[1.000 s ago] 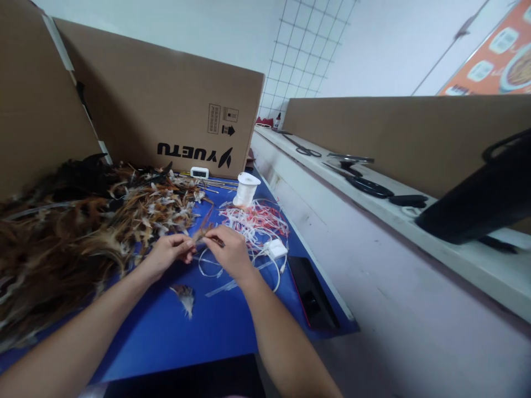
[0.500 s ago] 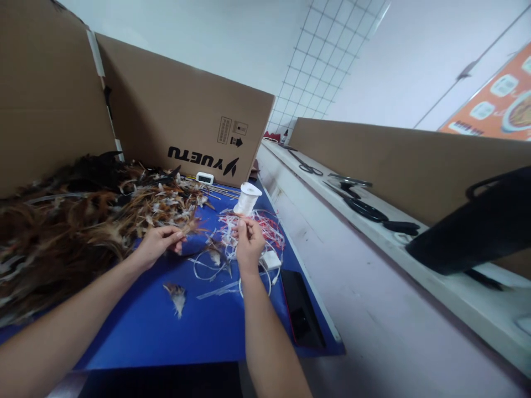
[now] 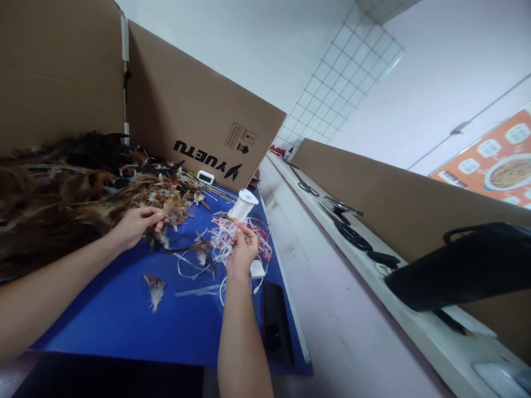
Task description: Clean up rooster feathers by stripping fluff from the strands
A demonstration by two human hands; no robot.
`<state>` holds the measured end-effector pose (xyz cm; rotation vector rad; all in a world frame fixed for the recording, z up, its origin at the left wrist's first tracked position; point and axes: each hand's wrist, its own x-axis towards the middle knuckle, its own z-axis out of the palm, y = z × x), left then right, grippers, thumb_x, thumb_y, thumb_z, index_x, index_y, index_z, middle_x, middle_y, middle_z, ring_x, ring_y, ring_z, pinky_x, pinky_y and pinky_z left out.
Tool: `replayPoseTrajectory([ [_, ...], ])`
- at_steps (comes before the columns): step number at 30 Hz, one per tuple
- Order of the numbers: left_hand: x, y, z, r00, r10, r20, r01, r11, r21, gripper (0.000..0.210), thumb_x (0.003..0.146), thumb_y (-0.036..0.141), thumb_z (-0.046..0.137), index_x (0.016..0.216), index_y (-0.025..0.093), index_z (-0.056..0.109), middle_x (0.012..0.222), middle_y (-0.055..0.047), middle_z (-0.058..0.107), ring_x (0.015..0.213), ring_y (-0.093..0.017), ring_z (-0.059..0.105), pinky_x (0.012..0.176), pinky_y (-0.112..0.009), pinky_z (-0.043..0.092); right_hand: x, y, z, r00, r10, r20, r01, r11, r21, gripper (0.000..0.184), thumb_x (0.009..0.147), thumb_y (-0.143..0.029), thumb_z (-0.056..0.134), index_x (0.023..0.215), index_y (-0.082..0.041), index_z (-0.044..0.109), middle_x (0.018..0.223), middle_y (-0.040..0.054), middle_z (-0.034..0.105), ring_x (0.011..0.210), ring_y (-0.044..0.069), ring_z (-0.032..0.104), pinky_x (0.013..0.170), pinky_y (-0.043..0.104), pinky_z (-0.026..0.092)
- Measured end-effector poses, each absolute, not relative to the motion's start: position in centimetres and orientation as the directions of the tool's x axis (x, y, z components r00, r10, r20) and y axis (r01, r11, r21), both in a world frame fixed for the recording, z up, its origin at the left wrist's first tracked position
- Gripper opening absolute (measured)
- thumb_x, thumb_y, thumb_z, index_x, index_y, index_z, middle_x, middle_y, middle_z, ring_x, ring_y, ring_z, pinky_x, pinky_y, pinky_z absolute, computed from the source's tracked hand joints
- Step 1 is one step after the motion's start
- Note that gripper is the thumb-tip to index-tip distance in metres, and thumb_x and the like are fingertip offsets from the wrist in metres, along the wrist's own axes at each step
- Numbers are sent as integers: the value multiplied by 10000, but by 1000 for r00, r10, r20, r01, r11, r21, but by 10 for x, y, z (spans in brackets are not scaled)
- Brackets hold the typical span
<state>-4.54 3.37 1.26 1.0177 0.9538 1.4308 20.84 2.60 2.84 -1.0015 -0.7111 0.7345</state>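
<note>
My left hand point(image 3: 143, 222) is closed in a pinch on a small brown feather point(image 3: 169, 208), at the right edge of a big heap of brown and black feathers point(image 3: 53, 204). My right hand point(image 3: 243, 247) is also pinched shut, just in front of a white spool point(image 3: 244, 204). A thin brownish bit shows at its fingertips, too small to name. Beneath and around this hand lies a tangle of white and red strips point(image 3: 224, 235). Between the hands, a few loose feathers point(image 3: 201, 251) rest on the blue tabletop point(image 3: 108, 315). Another grey-brown feather point(image 3: 155, 290) lies nearer to me.
Cardboard panels point(image 3: 178, 94) stand behind the heap. A small white display point(image 3: 205, 177) and thin sticks lie at the back. A white charger point(image 3: 257, 269) with cable and a black phone-like slab point(image 3: 276, 326) are at right. The ledge point(image 3: 332, 243) holds scissors point(image 3: 307, 189) and a black container point(image 3: 460, 265).
My left hand has moved left with the feather, towards the heap. My right hand stays pinched by the spool. The whole view has tilted and shifted a little.
</note>
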Motion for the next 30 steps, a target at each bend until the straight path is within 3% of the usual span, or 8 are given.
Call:
replayPoseTrajectory([
  [6,-55,40,12,-112,990,81,-413,-120,903,286,593,286,828,738,97,670,635,-29,646,498,-58,512,474,-162,422,213,27,23,493,857,151,-234,298,-925,253,583,-190,572,764,-219,399,556,-117,374,414,42,328,412,175,302],
  [11,-56,39,17,-131,988,87,-491,-141,860,286,589,271,834,736,89,669,699,-41,655,515,-50,506,481,-155,431,202,20,22,297,939,173,-157,227,-961,178,553,-144,563,690,-203,466,461,-136,295,374,48,253,385,178,211],
  [13,-57,38,19,-141,986,85,-519,-147,842,267,598,250,829,736,91,664,716,-43,659,521,-48,505,484,-151,433,194,15,22,155,965,210,-61,221,-973,151,543,-108,586,661,-185,531,437,-134,295,384,50,255,406,183,220],
  [15,-57,38,21,-147,986,83,-544,-151,825,234,620,223,814,739,95,659,716,-41,660,525,-48,504,489,-147,434,187,8,21,-27,957,288,180,288,-941,103,598,-100,589,666,-178,593,438,-118,325,407,64,295,448,196,269],
  [18,-57,37,24,-158,984,78,-573,-156,805,168,667,180,777,743,99,651,714,-40,663,524,-46,500,489,-143,430,179,-1,18,-287,856,431,583,513,-630,133,744,-130,562,793,-198,665,599,-44,523,596,118,490,623,242,395],
  [20,-56,36,26,-165,984,73,-585,-157,796,123,696,152,748,741,97,648,715,-44,666,525,-47,500,485,-143,423,174,-4,14,-422,780,463,696,606,-386,141,805,-164,572,877,-212,683,804,13,622,820,162,544,776,287,408],
  [26,-51,31,33,-148,987,66,-599,-143,788,94,714,137,730,735,89,652,694,-47,657,513,-48,479,472,-154,406,156,-1,5,-619,703,350,769,632,92,122,882,-242,552,888,-213,670,888,47,638,925,227,502,797,365,376],
  [30,-47,28,34,-122,990,74,-595,-133,793,169,653,198,786,716,98,665,702,-49,654,508,-51,472,456,-161,394,145,3,0,-665,683,302,746,615,255,145,886,-167,513,813,-155,637,826,68,612,828,228,507,754,382,374],
])
